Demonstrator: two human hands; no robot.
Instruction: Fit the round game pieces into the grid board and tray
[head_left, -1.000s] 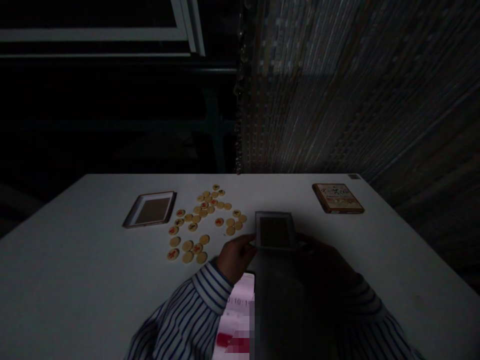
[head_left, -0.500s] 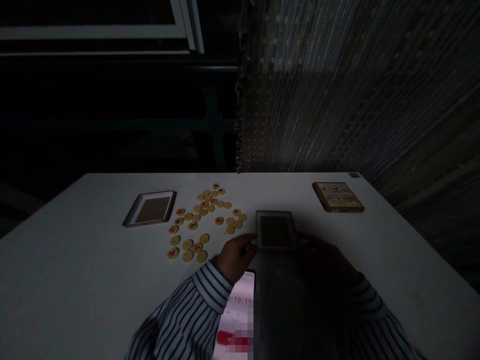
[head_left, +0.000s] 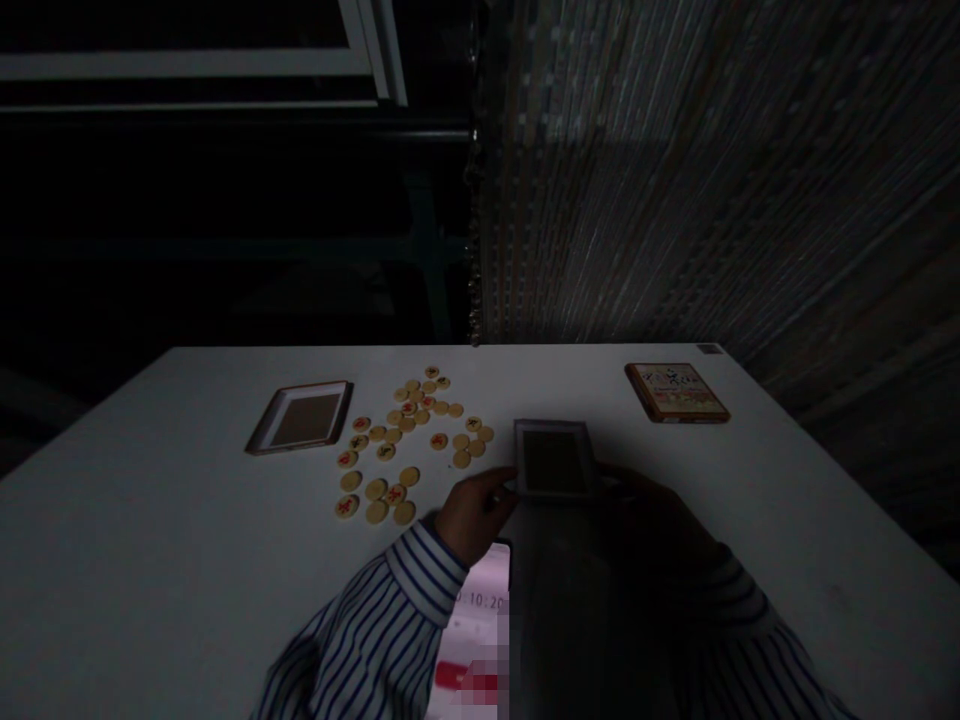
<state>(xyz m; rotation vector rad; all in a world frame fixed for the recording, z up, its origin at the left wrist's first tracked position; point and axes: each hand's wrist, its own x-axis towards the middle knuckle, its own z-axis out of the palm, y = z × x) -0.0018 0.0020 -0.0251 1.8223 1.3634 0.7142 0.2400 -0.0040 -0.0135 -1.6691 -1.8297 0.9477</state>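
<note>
A shallow open box (head_left: 556, 462) with a pale rim and dark bottom sits on the white table before me, in shadow. My left hand (head_left: 471, 515) pinches its left edge between thumb and fingers. On the other side my right hand (head_left: 664, 515), very dark, has its fingers closed at the right edge; its thumb is hard to make out. Left of the box, several round wooden Chinese chess pieces (head_left: 395, 494) lie scattered, some with red or black characters up, others showing plain faces.
Another shallow open tray (head_left: 306, 420) lies at the left. A box or lid with a printed top (head_left: 681, 391) rests at the far right. Under my left wrist is a lit phone (head_left: 480, 602) showing a timer. Beyond the white table (head_left: 150, 560) hangs a string curtain (head_left: 615, 220).
Both hands and the box have shifted very slightly to the right. The chess pieces stay where they were, and the phone's timer has advanced a second.
</note>
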